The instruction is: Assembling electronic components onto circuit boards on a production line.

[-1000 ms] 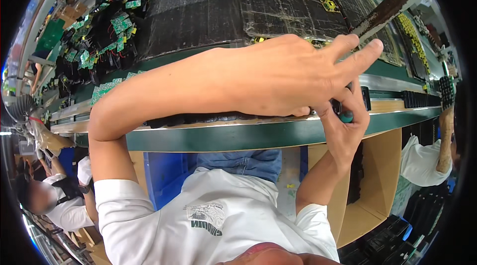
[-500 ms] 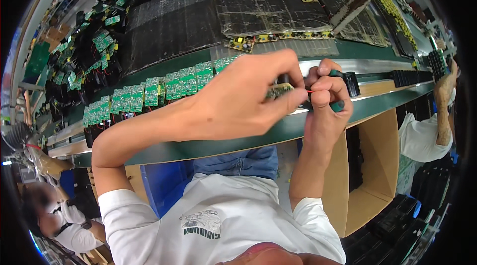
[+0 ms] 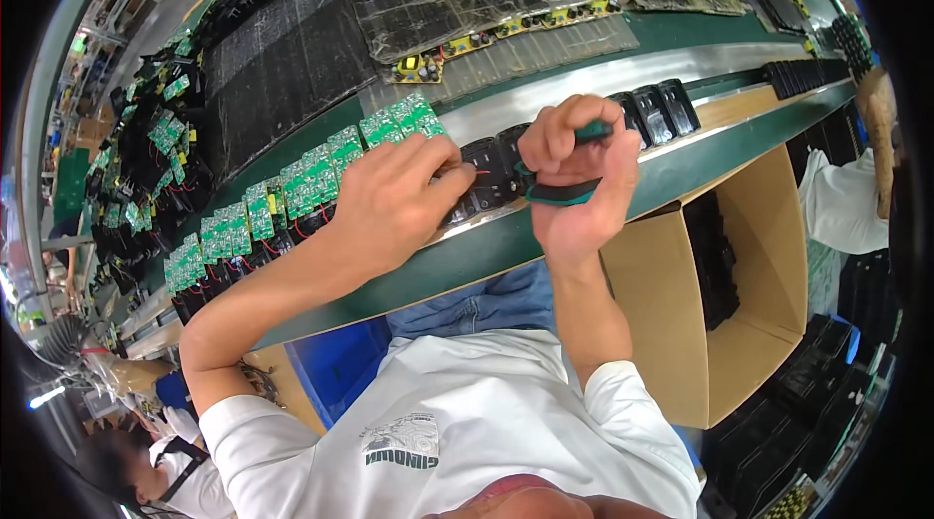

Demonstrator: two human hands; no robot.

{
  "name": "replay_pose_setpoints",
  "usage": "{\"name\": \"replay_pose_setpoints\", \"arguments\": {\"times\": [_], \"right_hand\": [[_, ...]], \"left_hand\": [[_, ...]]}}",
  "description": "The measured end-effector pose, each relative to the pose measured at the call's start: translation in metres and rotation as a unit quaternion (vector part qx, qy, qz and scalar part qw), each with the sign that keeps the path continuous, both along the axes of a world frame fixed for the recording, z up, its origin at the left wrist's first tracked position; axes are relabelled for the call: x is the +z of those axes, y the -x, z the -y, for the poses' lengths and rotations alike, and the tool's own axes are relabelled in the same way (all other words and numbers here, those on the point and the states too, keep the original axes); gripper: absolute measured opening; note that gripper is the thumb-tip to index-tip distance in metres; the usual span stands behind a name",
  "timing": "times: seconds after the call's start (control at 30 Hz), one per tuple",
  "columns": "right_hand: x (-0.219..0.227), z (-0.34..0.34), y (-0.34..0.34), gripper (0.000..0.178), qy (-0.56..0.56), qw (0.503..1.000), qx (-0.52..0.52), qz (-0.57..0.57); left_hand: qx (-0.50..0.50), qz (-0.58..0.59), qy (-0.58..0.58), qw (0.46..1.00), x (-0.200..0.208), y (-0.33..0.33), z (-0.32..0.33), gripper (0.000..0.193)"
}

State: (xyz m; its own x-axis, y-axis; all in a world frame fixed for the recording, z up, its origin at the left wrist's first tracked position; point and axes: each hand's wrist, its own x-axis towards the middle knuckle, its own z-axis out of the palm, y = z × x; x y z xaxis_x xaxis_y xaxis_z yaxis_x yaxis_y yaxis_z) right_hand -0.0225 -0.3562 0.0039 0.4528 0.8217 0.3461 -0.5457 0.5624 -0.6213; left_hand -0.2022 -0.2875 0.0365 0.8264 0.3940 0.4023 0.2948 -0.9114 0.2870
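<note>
My left hand [image 3: 404,193] is closed, thumb and forefinger pinched at the end of a short red wire [image 3: 483,173] over a black plastic housing [image 3: 494,186]. Its palm covers whatever lies beneath. In my right hand [image 3: 589,217] is a pair of pliers [image 3: 569,194] with green-and-black handles, which stand apart in the grip. The jaws point left, close to the housing beside the wire. Left of my hands runs a row of green circuit boards [image 3: 311,174], leaning over black housings with red wires.
More black housings [image 3: 654,115] stand in the rail to the right. Beyond are black mats [image 3: 292,52] and yellow-green boards [image 3: 418,67]. A heap of boards [image 3: 170,135] lies far left. An open cardboard box [image 3: 662,256] stands below the bench edge [image 3: 389,290]. Other people are at both sides.
My left hand has moved left and down from the small board to the housing row. My right hand has shifted left and turned, bringing the pliers' handles into plain view. The whole view has shifted.
</note>
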Motion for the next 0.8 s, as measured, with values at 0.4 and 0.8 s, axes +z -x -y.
{"name": "replay_pose_setpoints", "arguments": {"times": [0.4,0.8], "right_hand": [[-0.009,0.007,0.016,0.036,-0.052,0.988,-0.087,0.112],[-0.009,0.009,0.019,0.035,-0.045,0.988,-0.083,0.120]], "left_hand": [[0.005,-0.084,-0.202,0.976,-0.019,-0.001,-0.008,0.019],[0.008,-0.118,-0.211,0.970,-0.015,-0.006,-0.010,0.013]]}}
